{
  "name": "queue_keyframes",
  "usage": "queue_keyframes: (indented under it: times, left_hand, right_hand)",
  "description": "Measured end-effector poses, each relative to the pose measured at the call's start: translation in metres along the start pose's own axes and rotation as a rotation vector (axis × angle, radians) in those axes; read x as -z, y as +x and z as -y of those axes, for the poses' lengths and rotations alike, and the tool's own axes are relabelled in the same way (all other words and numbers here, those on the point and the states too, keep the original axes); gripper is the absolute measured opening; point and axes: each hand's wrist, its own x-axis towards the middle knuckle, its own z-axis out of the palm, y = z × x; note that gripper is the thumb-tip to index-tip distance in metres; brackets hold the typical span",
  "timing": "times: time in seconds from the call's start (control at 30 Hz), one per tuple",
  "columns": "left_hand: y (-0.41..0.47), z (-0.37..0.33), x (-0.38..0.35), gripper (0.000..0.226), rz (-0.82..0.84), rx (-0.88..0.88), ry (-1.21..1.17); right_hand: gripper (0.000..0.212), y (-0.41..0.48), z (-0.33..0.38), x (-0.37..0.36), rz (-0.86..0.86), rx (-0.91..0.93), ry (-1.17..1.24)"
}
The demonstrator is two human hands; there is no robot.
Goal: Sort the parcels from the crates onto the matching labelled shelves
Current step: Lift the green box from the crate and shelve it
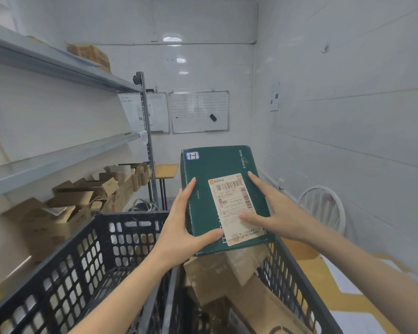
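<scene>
A dark green box parcel (217,169) with a white shipping label and a small sticker marked "H" in its far left corner is held up above the right black crate (297,288). My left hand (179,225) grips its left edge, thumb lying across the near part of the top. My right hand (275,213) holds the right side, thumb pressed on the label. Brown cardboard parcels (222,280) lie in the right crate under the box. The left black crate (87,263) stands beside it; its inside is mostly hidden.
Grey metal shelves (65,150) run along the left wall, with several cardboard boxes (82,196) on the lower level and one on top. Whiteboards hang on the far wall. A small wooden table (165,171) stands at the back, a white fan (323,208) on the right.
</scene>
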Motion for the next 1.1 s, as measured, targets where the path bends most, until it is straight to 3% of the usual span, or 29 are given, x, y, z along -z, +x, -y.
queue_keyframes:
  times: [0.53, 0.87, 1.1]
  left_hand:
    - [-0.026, -0.044, 0.059, 0.107, -0.050, -0.106, 0.050]
    - [-0.140, -0.129, 0.083, 0.109, -0.231, -0.068, 0.113]
    - [-0.226, -0.203, 0.116, 0.108, -0.285, -0.081, 0.239]
  right_hand:
    - [0.097, -0.027, 0.074, 0.021, -0.084, 0.133, -0.080]
    - [0.078, -0.113, 0.141, 0.042, -0.083, 0.303, 0.073]
    - [0.094, -0.185, 0.204, 0.057, 0.018, 0.414, 0.068]
